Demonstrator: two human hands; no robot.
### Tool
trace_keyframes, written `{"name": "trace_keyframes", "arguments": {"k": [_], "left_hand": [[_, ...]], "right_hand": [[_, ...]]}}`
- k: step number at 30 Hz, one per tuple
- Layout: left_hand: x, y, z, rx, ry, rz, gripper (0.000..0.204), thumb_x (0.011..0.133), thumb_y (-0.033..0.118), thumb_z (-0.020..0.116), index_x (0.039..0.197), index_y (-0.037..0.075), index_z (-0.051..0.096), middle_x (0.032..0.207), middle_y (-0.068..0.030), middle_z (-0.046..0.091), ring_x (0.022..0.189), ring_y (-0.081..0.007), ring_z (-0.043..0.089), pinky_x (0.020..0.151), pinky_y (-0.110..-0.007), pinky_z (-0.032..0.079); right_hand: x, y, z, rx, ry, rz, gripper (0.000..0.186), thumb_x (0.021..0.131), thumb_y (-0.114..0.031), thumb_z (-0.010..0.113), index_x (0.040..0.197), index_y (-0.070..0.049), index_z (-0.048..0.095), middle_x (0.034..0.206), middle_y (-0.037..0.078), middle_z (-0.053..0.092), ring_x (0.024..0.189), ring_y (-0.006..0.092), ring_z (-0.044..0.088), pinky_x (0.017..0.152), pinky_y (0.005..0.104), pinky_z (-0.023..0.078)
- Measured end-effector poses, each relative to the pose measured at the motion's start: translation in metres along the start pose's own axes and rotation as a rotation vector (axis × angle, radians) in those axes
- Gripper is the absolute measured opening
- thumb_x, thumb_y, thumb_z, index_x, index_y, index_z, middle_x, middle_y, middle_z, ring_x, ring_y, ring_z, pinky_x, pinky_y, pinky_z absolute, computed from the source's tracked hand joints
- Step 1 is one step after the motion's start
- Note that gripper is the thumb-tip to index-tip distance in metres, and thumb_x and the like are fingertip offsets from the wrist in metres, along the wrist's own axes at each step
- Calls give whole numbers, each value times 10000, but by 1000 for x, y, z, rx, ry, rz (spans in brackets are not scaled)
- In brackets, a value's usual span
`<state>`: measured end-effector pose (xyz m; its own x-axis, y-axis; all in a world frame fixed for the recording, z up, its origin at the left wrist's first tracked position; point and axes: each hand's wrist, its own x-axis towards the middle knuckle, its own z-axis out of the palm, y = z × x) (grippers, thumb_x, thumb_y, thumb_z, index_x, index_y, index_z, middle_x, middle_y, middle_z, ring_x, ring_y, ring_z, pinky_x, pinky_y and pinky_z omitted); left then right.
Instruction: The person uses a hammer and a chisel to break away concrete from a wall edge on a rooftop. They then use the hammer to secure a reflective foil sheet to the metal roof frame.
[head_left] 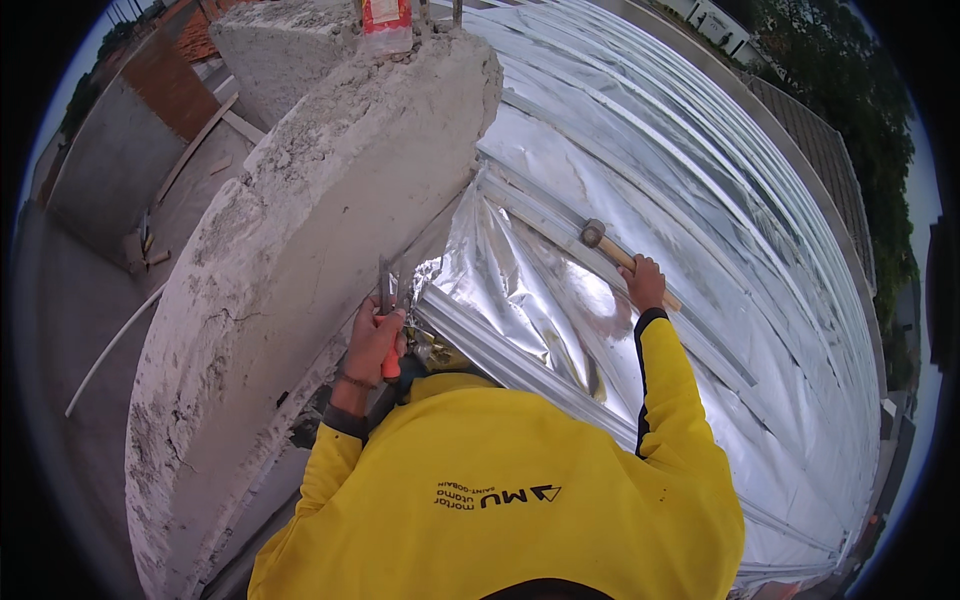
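Note:
My left hand (370, 345) is closed around an orange-handled tool (388, 362) with a flat grey metal part pointing up. Its exact kind is not clear. That metal part is close to the rough concrete wall (320, 200), beside the edge of the shiny foil sheet (520, 285). Out to the right, my right hand (646, 281) grips a hammer (594, 234) by its wooden handle. The dark rounded hammer head points up and left, over the foil and a metal roof profile, well apart from the tool in my left hand.
Several long metal roof profiles (510, 355) run across the foil-covered roof. A red and white package (387, 20) stands on top of the wall. Beyond the wall lie boards (195, 150) and a pale pipe (115, 350) on a lower grey surface. Trees rise at the far right.

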<state>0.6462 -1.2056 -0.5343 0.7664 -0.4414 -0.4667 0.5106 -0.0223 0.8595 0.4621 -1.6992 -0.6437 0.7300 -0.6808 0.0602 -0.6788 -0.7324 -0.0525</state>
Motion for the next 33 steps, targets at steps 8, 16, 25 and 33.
{"name": "trace_keyframes", "arguments": {"k": [8, 16, 25, 33], "left_hand": [[132, -6, 59, -126, -188, -204, 176, 950, 174, 563, 1047, 59, 472, 804, -56, 548, 554, -152, 549, 466, -348, 507], [208, -26, 120, -316, -167, -218, 181, 943, 209, 565, 1002, 69, 467, 762, -63, 548, 556, -182, 568, 470, -370, 517], [205, 5, 166, -647, 12, -193, 198, 922, 229, 563, 975, 78, 446, 776, -83, 531, 558, -203, 557, 467, -380, 503], [163, 15, 168, -633, 50, -139, 218, 873, 191, 554, 1002, 75, 423, 797, -83, 518, 539, -191, 522, 458, -373, 495]], "right_hand": [[-11, -41, -47, -102, -48, 117, 370, 831, -444, 704, 924, -90, 649, 875, 139, 708, 824, 344, 692, 725, 469, 538], [-80, -81, -82, 502, 168, 323, 482, 908, -443, 627, 1094, 0, 677, 817, 187, 681, 765, 340, 673, 707, 451, 517], [-127, -190, -151, 1613, 34, 288, 191, 983, -223, 587, 947, -64, 487, 639, 0, 457, 467, 85, 425, 442, 255, 389], [-156, -219, -152, 1776, 83, 228, 278, 1003, -289, 566, 898, -56, 457, 590, -7, 393, 416, 80, 356, 381, 254, 345]]}}
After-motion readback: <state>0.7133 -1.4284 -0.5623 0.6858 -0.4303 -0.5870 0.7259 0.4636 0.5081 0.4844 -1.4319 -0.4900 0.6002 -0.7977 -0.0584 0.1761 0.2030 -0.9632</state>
